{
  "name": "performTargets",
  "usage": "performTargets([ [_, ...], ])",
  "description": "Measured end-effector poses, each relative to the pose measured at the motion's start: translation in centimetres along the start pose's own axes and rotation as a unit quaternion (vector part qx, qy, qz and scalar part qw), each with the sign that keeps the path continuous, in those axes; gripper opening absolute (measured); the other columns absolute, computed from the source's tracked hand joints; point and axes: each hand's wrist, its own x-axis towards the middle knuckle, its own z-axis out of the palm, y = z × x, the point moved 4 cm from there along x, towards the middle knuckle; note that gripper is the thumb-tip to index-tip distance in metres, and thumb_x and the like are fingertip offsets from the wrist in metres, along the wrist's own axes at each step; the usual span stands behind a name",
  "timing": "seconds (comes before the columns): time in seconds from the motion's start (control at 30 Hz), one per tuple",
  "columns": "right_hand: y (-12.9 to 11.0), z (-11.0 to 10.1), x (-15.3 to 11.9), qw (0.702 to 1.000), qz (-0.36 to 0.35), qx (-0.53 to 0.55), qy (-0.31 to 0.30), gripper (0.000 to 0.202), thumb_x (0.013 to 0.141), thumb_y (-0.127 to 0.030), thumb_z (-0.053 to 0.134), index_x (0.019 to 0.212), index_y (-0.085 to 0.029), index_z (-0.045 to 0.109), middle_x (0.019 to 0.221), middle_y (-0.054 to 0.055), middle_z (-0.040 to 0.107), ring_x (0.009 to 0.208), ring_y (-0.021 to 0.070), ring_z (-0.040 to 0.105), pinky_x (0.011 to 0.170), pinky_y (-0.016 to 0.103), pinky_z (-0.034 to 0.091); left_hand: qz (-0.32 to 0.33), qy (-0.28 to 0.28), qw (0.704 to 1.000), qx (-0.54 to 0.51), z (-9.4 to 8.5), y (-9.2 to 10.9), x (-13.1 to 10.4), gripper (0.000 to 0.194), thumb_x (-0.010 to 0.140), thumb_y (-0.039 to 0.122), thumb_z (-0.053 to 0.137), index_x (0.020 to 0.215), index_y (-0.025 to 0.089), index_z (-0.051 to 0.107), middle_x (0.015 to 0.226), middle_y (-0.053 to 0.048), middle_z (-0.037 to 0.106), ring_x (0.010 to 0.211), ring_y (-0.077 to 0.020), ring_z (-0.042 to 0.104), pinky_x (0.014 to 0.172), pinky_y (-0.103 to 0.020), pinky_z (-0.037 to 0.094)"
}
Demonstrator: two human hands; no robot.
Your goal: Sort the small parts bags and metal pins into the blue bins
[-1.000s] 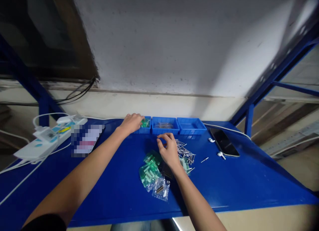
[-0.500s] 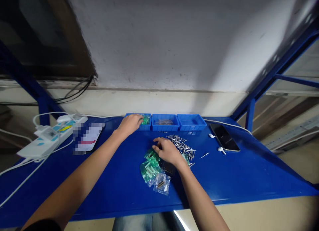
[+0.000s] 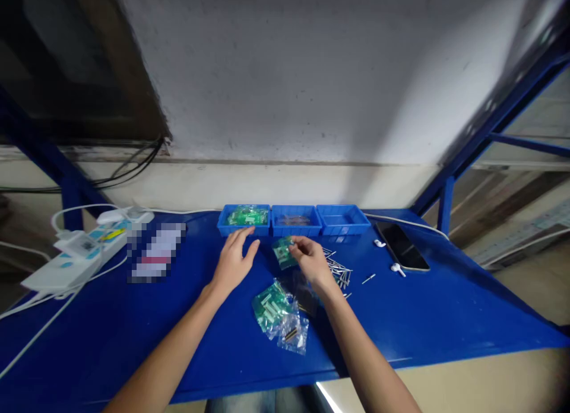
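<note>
My right hand (image 3: pixel 312 261) pinches a green bagged piece (image 3: pixel 283 253) above the table, just in front of the blue bins. My left hand (image 3: pixel 236 256) is open with its fingers spread, in front of the left bin (image 3: pixel 244 230), which holds green bagged pieces (image 3: pixel 247 215). Thin items lie in the middle bin (image 3: pixel 297 229); the right bin (image 3: pixel 344 228) shows a bare floor. Nearer me lie more green bagged pieces (image 3: pixel 271 306), a clear bag with dark pins (image 3: pixel 294 336) and a dark packet (image 3: pixel 305 300). Silver rods (image 3: pixel 341 270) lie partly behind my right hand.
On the blue table (image 3: pixel 436 318), a black phone (image 3: pixel 402 245) and white earbuds (image 3: pixel 398 269) lie at the right, near a single rod (image 3: pixel 369 279). A white power strip (image 3: pixel 75 259) with cables and a blurred-out phone (image 3: pixel 157 253) are at the left.
My left hand has drawn back from the left bin toward me, and its fingers have spread. My right hand has lifted a green bagged piece off the pile.
</note>
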Motion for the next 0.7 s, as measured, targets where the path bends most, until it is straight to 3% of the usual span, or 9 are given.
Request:
performTargets([
  [0.1,-0.7,-0.9,0.1,0.997,-0.038,0.011,0.059,0.023,0.072,-0.035,0.059,0.085,-0.016,0.063,0.066,-0.002,0.052,0.058,0.0112,0.047,0.056,0.024,0.038,-0.134,-0.076,0.974,-0.166,1.0,1.1,-1.2,0.043,0.086,0.052,0.041,0.099,0.016,0.063,0.081,-0.006,0.064,0.075,-0.0186,0.061,0.065,-0.028,0.047],
  [0.17,-1.6,-1.0,-0.3,0.992,-0.098,-0.027,0.077,0.018,0.077,-0.031,0.057,0.084,-0.018,0.065,0.074,0.001,0.056,0.065,0.0134,0.051,0.062,0.027,0.041,-0.228,-0.147,0.921,-0.281,2.1,1.7,-1.8,0.053,0.084,0.060,0.037,0.089,0.014,0.064,0.069,-0.004,0.060,0.059,-0.0141,0.057,0.048,-0.022,0.038],
  [0.27,-3.0,0.2,-1.5,0.973,-0.206,-0.102,0.032,0.018,0.082,-0.022,0.051,0.085,-0.021,0.068,0.082,0.004,0.057,0.078,0.0157,0.054,0.072,0.030,0.043,-0.306,-0.204,0.843,-0.394,3.0,2.2,-2.4,0.059,0.081,0.066,0.037,0.088,0.013,0.062,0.067,-0.002,0.057,0.048,-0.0085,0.049,0.041,-0.018,0.026],
  [0.33,-3.5,1.3,-2.3,0.954,-0.260,-0.150,-0.024,0.023,0.082,-0.016,0.048,0.089,-0.022,0.069,0.083,0.004,0.056,0.081,0.0165,0.054,0.075,0.031,0.043,-0.315,-0.183,0.832,-0.419,3.0,1.9,-2.3,0.052,0.080,0.062,0.043,0.086,0.013,0.060,0.068,-0.001,0.058,0.047,-0.0069,0.047,0.042,-0.018,0.027],
  [0.37,-3.6,1.9,-2.6,0.944,-0.277,-0.171,-0.047,0.025,0.082,-0.014,0.047,0.091,-0.023,0.069,0.084,0.004,0.056,0.083,0.0169,0.053,0.077,0.031,0.043,-0.307,-0.165,0.840,-0.416,2.8,1.6,-2.3,0.047,0.080,0.058,0.047,0.085,0.013,0.060,0.068,-0.001,0.057,0.049,-0.0072,0.048,0.043,-0.018,0.028],
  [0.43,-3.5,2.6,-2.9,0.935,-0.280,-0.202,-0.077,0.028,0.081,-0.012,0.046,0.095,-0.024,0.068,0.088,0.005,0.056,0.088,0.0180,0.053,0.080,0.033,0.042,-0.265,-0.125,0.883,-0.366,2.2,1.2,-2.0,0.036,0.081,0.049,0.052,0.082,0.014,0.060,0.066,0.000,0.057,0.053,-0.0090,0.050,0.047,-0.019,0.033],
  [0.5,-3.2,2.8,-2.8,0.948,-0.240,-0.192,-0.077,0.025,0.081,-0.015,0.050,0.098,-0.023,0.066,0.094,0.006,0.057,0.092,0.0189,0.053,0.084,0.034,0.041,-0.177,-0.084,0.944,-0.264,1.4,1.2,-1.7,0.028,0.084,0.041,0.050,0.086,0.016,0.063,0.069,-0.001,0.060,0.061,-0.0120,0.055,0.054,-0.022,0.040],
  [0.57,-2.7,2.5,-2.3,0.978,-0.157,-0.127,-0.060,0.019,0.081,-0.025,0.055,0.097,-0.021,0.065,0.095,0.006,0.059,0.091,0.0188,0.055,0.083,0.033,0.042,-0.061,-0.055,0.985,-0.150,0.8,1.8,-1.7,0.025,0.088,0.032,0.047,0.097,0.019,0.065,0.085,-0.003,0.064,0.077,-0.0153,0.059,0.069,-0.026,0.045],
  [0.7,-1.1,1.9,-1.3,0.998,0.010,0.045,-0.037,0.031,0.083,-0.046,0.051,0.088,-0.018,0.063,0.083,0.004,0.062,0.077,0.0162,0.056,0.069,0.027,0.045,0.112,-0.078,0.991,-0.007,1.1,2.9,-2.2,0.034,0.088,0.018,0.042,0.116,0.027,0.059,0.110,-0.005,0.058,0.099,-0.0187,0.056,0.084,-0.032,0.047],
])
